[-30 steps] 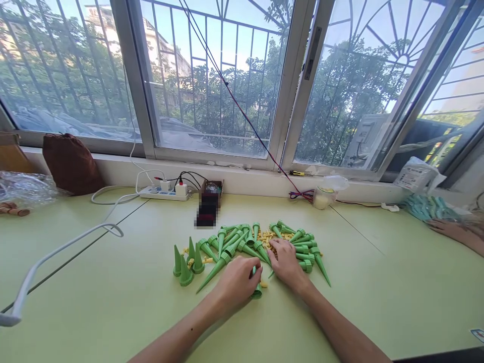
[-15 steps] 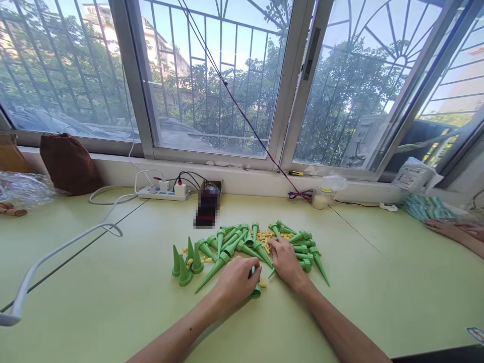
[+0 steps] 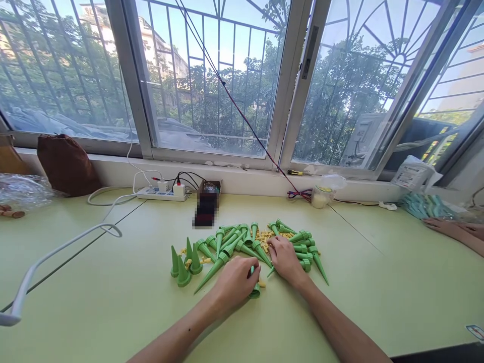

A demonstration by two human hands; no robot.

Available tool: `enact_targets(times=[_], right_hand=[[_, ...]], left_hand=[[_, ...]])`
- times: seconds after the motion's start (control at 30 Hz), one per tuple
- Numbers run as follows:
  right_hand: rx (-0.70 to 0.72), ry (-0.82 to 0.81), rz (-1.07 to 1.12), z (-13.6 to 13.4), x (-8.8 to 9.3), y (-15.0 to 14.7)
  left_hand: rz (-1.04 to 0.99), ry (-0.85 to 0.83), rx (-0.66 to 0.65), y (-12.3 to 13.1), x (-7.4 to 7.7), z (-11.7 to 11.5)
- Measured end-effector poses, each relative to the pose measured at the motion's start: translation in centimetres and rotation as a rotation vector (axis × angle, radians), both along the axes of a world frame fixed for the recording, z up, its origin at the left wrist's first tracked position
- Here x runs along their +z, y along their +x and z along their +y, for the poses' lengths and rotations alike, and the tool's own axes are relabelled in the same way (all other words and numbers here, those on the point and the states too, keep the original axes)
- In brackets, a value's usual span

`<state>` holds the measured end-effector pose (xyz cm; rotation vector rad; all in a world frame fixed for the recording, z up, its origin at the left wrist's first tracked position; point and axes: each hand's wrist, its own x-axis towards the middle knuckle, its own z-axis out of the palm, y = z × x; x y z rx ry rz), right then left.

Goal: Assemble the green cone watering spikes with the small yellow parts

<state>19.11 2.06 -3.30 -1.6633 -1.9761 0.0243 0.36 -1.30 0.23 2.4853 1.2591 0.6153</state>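
Note:
A heap of green plastic cone spikes (image 3: 242,242) lies in the middle of the pale green table (image 3: 94,292), mixed with small yellow pieces (image 3: 264,236). Three cones (image 3: 184,266) stand upright at the heap's left end. My left hand (image 3: 236,282) is closed round one green cone (image 3: 255,288), whose wide end sticks out to the right. My right hand (image 3: 284,258) rests palm down on the heap, with its fingertips bent in among the yellow pieces; whether they hold one is hidden.
A white power strip (image 3: 162,192), a blurred dark box (image 3: 206,207) and a small lidded jar (image 3: 320,197) stand along the window sill. A brown pouch (image 3: 66,164) sits far left. A white cable (image 3: 56,252) loops across the table. Another person's hands (image 3: 454,229) rest far right.
Both hands have stayed on the heap. The fingers of my right hand have drawn back a little toward me. The view has shifted slightly.

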Motion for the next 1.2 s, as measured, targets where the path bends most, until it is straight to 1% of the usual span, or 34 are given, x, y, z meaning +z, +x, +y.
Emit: enact_targets(times=[0.2, 0.6, 0.9, 1.2], right_hand=[[-0.002, -0.013, -0.001, -0.11, 0.39, 0.0], [0.0, 0.014, 0.02, 0.05, 0.18, 0.03], [0.032, 0.071, 0.118, 0.25, -0.16, 0.08], [0.034, 0.052, 0.124, 0.07, 0.09, 0.03]], left_hand=[[-0.001, 0.015, 0.004, -0.03, -0.19, 0.01], [0.002, 0.0, -0.002, -0.08, 0.08, 0.01], [0.013, 0.001, 0.0, -0.07, 0.0, 0.04], [-0.001, 0.003, -0.018, -0.12, 0.05, -0.03]])
